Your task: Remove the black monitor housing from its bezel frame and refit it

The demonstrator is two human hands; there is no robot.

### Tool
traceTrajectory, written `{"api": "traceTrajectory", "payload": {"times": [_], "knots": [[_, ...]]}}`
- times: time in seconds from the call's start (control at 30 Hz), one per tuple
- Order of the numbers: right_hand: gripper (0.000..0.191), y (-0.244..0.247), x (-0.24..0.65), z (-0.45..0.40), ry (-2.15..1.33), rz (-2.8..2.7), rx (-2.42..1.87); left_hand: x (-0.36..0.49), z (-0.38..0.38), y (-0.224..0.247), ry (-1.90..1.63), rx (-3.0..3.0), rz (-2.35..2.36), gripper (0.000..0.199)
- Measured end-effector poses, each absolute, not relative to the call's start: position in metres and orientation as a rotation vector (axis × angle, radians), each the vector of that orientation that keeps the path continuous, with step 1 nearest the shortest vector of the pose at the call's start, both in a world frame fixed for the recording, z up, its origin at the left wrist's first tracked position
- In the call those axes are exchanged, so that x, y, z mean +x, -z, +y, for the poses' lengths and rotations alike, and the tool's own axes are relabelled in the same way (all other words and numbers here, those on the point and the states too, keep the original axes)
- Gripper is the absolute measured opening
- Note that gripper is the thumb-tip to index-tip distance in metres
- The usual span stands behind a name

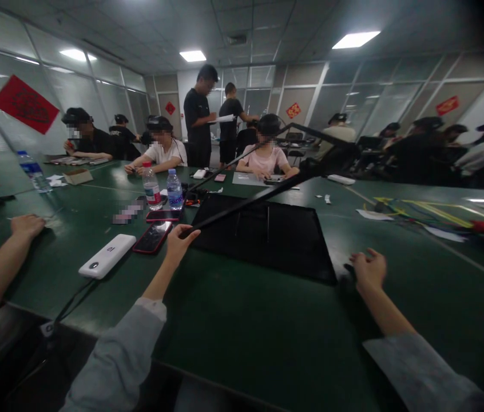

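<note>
My left hand (pixel 178 243) is closed, pinching the near corner of a thin black frame (pixel 242 205). The frame is tilted up, and its bars slant away to the upper right, above the table. Beneath it a flat black panel (pixel 285 243) lies on the green table, touching the tabletop. To the right of the panel, my right hand (pixel 369 269) is held low with its fingers curled. A small dark piece (pixel 349 269) shows at its fingertips, too blurred to name.
A white power bank (pixel 108 256) with a cable, a red-edged phone (pixel 153 237) and two bottles (pixel 175 191) stand or lie left of the panel. Another person's arm (pixel 6 260) rests at far left. Yellow strips (pixel 439 213) lie at right. People sit across the table (pixel 242 320).
</note>
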State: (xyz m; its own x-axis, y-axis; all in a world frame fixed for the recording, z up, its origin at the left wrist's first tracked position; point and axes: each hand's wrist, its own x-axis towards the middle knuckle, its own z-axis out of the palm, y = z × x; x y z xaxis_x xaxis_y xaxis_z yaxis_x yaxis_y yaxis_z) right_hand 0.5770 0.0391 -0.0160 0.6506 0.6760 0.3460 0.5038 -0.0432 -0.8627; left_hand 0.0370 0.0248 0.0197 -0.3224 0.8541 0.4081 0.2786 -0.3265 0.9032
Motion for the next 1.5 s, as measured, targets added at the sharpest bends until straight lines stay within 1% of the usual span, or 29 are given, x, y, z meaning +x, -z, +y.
{"api": "traceTrajectory", "payload": {"times": [0.1, 0.17, 0.2, 0.3, 0.33, 0.37, 0.4, 0.43, 0.47, 0.57, 0.67, 0.73, 0.9, 1.1, 1.17, 1.27, 1.33, 1.5], "knots": [[0.055, 0.014, 0.581, 0.038, -0.311, -0.755, -1.670, 0.039, 0.025, -0.019, -1.643, 1.647, 1.555, 0.045], [0.052, 0.000, 0.572, 0.034, -0.456, -0.767, -1.559, 0.043, 0.023, -0.020, -1.594, 1.767, 1.651, 0.041], [0.054, -0.009, 0.566, 0.032, -0.549, -0.781, -1.489, 0.045, 0.021, -0.021, -1.565, 1.820, 1.699, 0.039], [0.068, -0.036, 0.550, 0.026, -0.868, -0.877, -1.296, 0.051, 0.016, -0.023, -1.468, 1.980, 1.768, 0.037], [0.069, -0.040, 0.548, 0.024, -0.943, -0.910, -1.277, 0.053, 0.014, -0.023, -1.435, 2.037, 1.760, 0.037], [0.064, -0.042, 0.547, 0.024, -0.982, -0.935, -1.281, 0.054, 0.013, -0.023, -1.406, 2.087, 1.747, 0.036], [0.055, -0.041, 0.547, 0.024, -0.990, -0.958, -1.302, 0.055, 0.012, -0.023, -1.377, 2.128, 1.733, 0.036], [0.047, -0.037, 0.549, 0.025, -0.963, -0.982, -1.332, 0.055, 0.012, -0.023, -1.349, 2.159, 1.721, 0.035], [0.046, -0.031, 0.551, 0.026, -0.897, -1.012, -1.361, 0.056, 0.012, -0.022, -1.325, 2.182, 1.712, 0.035], [0.055, -0.007, 0.555, 0.031, -0.523, -1.161, -1.457, 0.056, 0.015, -0.018, -1.256, 2.231, 1.669, 0.034], [0.052, 0.010, 0.551, 0.031, -0.161, -1.313, -1.584, 0.056, 0.020, -0.013, -1.148, 2.256, 1.623, 0.033], [0.052, 0.016, 0.544, 0.029, -0.060, -1.352, -1.654, 0.055, 0.024, -0.009, -1.086, 2.262, 1.595, 0.033], [0.055, 0.019, 0.534, 0.027, -0.007, -1.382, -1.716, 0.048, 0.032, 0.001, -1.042, 2.283, 1.552, 0.031], [0.058, 0.025, 0.534, 0.030, -0.005, -1.392, -1.791, 0.048, 0.029, 0.004, -1.012, 2.340, 1.644, 0.029], [0.057, 0.027, 0.534, 0.031, -0.013, -1.393, -1.825, 0.049, 0.028, 0.003, -1.033, 2.348, 1.677, 0.037], [0.055, 0.028, 0.533, 0.031, -0.033, -1.392, -1.851, 0.048, 0.030, 0.006, -1.117, 2.237, 1.760, 0.068], [0.055, 0.029, 0.534, 0.031, -0.035, -1.396, -1.830, 0.045, 0.036, 0.011, -1.191, 2.076, 1.808, 0.080], [0.057, 0.032, 0.537, 0.033, -0.033, -1.424, -1.783, 0.031, 0.052, 0.021, -1.300, 1.680, 1.769, 0.076]]}}
